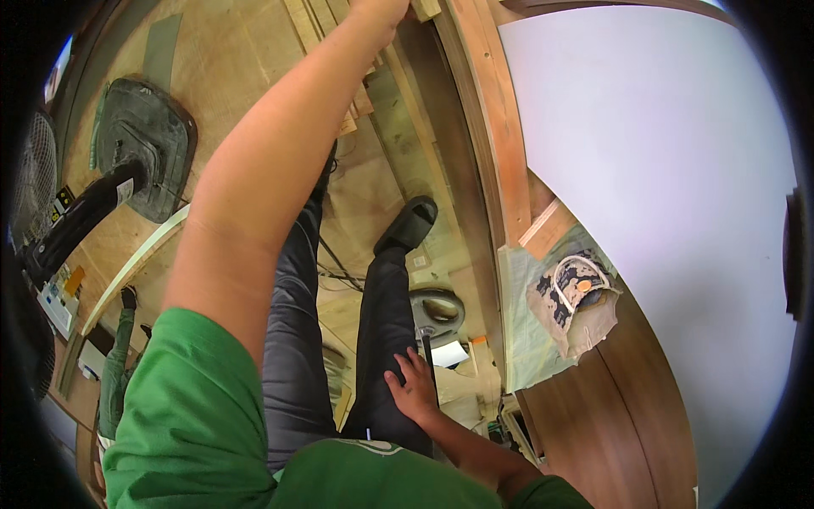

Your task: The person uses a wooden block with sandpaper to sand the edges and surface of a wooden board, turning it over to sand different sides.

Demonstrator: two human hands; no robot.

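Note:
My left arm reaches far forward to the top edge of the view. Only the wrist and part of my left hand (383, 15) show there, beside a short wooden block (425, 8); its fingers are out of sight. My right hand (413, 388) rests on the dark trousers (377, 339) over my right thigh, its fingers spread and nothing in it. A dark slipper (413, 222) covers my right foot on the floor.
Right of my legs run a long wooden beam (492, 110) and a large white panel (644, 127). A camouflage cap (577, 301) lies on pale green sheeting. A black fan base (140, 144) stands left. Another person's leg (114, 373) shows lower left. Wood strips (314, 30) lie ahead.

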